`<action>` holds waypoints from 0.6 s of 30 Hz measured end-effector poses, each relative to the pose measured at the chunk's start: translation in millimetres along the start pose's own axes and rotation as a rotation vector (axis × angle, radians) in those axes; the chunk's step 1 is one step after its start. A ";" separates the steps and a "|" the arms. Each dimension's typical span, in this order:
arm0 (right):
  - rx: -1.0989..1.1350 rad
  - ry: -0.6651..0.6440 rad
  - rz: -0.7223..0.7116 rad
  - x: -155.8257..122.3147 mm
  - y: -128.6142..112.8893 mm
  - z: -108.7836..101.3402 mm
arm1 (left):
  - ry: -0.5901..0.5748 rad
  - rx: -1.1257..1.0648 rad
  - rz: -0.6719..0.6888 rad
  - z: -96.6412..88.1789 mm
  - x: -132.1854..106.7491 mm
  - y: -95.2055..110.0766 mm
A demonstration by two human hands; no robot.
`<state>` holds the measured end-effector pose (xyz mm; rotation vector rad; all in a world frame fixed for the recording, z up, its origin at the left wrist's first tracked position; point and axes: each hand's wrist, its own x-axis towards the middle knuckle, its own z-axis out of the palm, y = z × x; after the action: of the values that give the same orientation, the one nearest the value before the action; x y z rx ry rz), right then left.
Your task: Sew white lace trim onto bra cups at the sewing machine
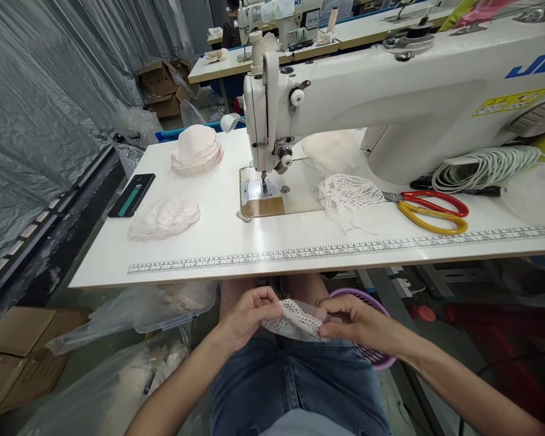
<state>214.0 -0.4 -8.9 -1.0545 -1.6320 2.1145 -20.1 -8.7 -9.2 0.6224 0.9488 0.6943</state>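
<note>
Over my lap, in front of the table edge, I hold a piece of white lace with sheer fabric (295,321). My left hand (252,315) pinches its left end between thumb and fingers. At the other end my right hand (352,321) grips the sheer part, its fingertips partly hidden by the cloth. A white sewing machine (336,97) stands on the table beyond, its needle over the metal plate. To the right of the needle lies a heap of white lace (349,197), touching the tips of scissors (431,209) with one red and one yellow handle.
On the table's left are a lace piece (166,218), a stack of pale cups (197,148) and a phone (131,195). A printed ruler (272,259) runs along the front edge. A purple basket (376,357) sits below, right of my legs; cardboard boxes (22,357) stand lower left.
</note>
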 end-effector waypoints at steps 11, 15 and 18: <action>-0.159 0.023 -0.081 -0.9 -18.1 16.2 | -0.116 0.437 0.166 10.7 -1.1 4.1; -0.218 0.103 -0.078 7.3 -23.8 24.5 | -0.078 0.593 0.162 17.4 -3.7 10.0; -0.274 0.148 -0.098 11.1 -20.7 25.5 | -0.054 0.608 0.158 17.2 -5.5 10.8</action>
<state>184.3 -5.2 8.5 -1.1541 -1.8936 1.7418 -10.0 -9.1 9.3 1.2558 1.0715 0.5180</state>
